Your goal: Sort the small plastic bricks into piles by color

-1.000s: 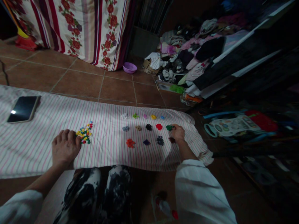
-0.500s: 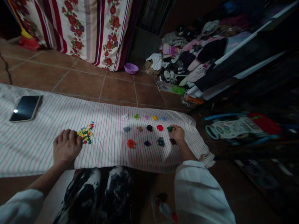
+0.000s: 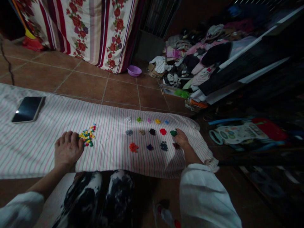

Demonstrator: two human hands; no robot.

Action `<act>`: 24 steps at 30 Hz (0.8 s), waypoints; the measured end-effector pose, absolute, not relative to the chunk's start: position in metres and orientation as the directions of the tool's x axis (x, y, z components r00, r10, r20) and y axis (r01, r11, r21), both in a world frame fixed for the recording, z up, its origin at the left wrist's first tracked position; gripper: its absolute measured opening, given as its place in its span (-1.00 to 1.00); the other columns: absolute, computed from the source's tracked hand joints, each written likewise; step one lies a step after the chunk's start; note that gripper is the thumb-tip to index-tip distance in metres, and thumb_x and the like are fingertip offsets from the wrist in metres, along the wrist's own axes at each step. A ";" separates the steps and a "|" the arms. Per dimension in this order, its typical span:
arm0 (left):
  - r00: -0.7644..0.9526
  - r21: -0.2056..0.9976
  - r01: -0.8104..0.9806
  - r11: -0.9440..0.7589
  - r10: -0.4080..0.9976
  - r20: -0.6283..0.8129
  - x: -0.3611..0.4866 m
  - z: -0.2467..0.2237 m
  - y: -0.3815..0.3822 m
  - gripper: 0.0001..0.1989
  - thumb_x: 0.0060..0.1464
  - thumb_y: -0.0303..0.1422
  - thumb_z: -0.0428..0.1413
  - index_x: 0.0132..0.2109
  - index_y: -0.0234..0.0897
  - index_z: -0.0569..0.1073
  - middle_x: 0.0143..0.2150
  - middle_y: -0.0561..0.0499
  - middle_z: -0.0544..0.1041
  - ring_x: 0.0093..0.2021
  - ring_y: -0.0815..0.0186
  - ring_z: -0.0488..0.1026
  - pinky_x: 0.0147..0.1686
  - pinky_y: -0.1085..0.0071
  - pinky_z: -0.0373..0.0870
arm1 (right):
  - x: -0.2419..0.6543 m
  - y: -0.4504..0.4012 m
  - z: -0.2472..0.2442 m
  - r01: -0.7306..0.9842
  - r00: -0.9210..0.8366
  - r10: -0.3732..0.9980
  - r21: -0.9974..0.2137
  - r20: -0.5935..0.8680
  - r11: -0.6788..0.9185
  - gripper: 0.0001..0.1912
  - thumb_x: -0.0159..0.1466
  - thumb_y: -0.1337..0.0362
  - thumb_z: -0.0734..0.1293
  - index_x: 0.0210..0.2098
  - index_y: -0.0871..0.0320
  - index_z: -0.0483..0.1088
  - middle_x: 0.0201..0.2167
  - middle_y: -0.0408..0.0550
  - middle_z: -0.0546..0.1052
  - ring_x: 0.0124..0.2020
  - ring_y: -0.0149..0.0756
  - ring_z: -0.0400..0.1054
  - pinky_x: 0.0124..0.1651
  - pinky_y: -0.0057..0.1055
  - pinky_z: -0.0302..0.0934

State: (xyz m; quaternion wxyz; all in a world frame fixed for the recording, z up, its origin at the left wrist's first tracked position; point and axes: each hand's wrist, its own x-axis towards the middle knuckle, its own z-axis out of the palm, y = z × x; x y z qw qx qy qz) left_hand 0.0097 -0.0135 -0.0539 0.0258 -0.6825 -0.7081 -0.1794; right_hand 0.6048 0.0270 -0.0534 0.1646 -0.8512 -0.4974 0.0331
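Observation:
My left hand (image 3: 68,148) lies palm down on the striped cloth, fingers stretched forward. Its thumb side is right beside a mixed heap of small coloured pieces (image 3: 86,136). My right hand (image 3: 182,139) is at the right edge of a dark green pile (image 3: 173,133), fingers bent together; anything between them is too small to make out. Sorted piles lie in three rows to its left, among them a red pile (image 3: 163,131), a black pile (image 3: 152,131), an orange pile (image 3: 133,147) and a yellow pile (image 3: 157,121). A dark brown pile (image 3: 176,146) sits just below my right hand.
A phone or tablet (image 3: 28,109) lies on the left of the cloth (image 3: 106,152). Beyond it, a purple basin (image 3: 134,71) stands on the tiled floor near a floral curtain (image 3: 95,31). Heaped clothes (image 3: 185,60) fill the back right. A bottle (image 3: 166,215) is below, near my legs.
My right hand has drawn back slightly to the right from the dark green pile, and more of the brown pile shows. My left hand stays in place. The view has shifted slightly.

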 end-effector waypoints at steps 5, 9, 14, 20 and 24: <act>-0.071 0.190 0.982 0.017 0.958 0.279 0.009 -0.056 -0.013 -0.56 0.29 -0.16 -0.18 0.02 -0.34 0.43 0.15 -0.42 0.45 0.25 -0.24 0.33 0.11 -0.16 0.31 | 0.607 0.037 -0.052 0.788 0.546 0.836 -0.371 0.055 -0.491 -0.46 -0.03 0.43 0.28 -0.04 0.17 0.55 -0.08 0.10 0.62 0.05 -0.10 0.46 0.21 -0.27 0.29; -0.068 0.170 0.985 0.021 0.959 0.274 0.008 -0.058 -0.012 -0.56 0.29 -0.15 -0.19 0.03 -0.32 0.43 0.15 -0.39 0.45 0.23 -0.21 0.34 0.09 -0.13 0.33 | 0.607 0.046 -0.052 0.773 0.568 0.823 -0.351 0.009 -0.529 -0.58 -0.03 0.45 0.29 -0.20 0.15 0.60 -0.15 0.11 0.64 0.06 -0.06 0.46 0.23 -0.25 0.25; -0.077 0.161 0.986 0.034 0.961 0.267 0.008 -0.060 -0.012 -0.53 0.30 -0.14 -0.20 0.05 -0.34 0.43 0.19 -0.38 0.43 0.27 -0.20 0.31 0.16 -0.12 0.29 | 0.606 0.046 -0.052 0.747 0.594 0.805 -0.376 0.007 -0.548 -0.58 -0.01 0.49 0.23 -0.24 0.18 0.61 -0.12 0.08 0.65 0.05 -0.11 0.47 0.26 -0.24 0.21; -0.081 0.165 0.986 0.038 0.961 0.264 0.009 -0.058 -0.012 -0.54 0.30 -0.15 -0.20 0.03 -0.36 0.43 0.17 -0.39 0.44 0.26 -0.22 0.32 0.15 -0.13 0.30 | 0.604 0.035 -0.053 0.719 0.613 0.786 -0.463 0.073 -0.518 -0.61 -0.03 0.45 0.24 -0.31 0.12 0.63 -0.28 -0.01 0.66 -0.12 -0.14 0.52 0.15 -0.23 0.32; -0.081 0.182 0.983 0.033 0.961 0.263 0.010 -0.057 -0.012 -0.55 0.29 -0.15 -0.18 0.03 -0.35 0.44 0.17 -0.40 0.44 0.26 -0.23 0.32 0.15 -0.15 0.30 | 0.597 0.028 -0.050 0.682 0.629 0.776 -0.513 0.047 -0.521 -0.67 -0.02 0.39 0.28 -0.33 0.14 0.63 -0.31 -0.02 0.66 -0.22 -0.18 0.51 0.00 -0.30 0.38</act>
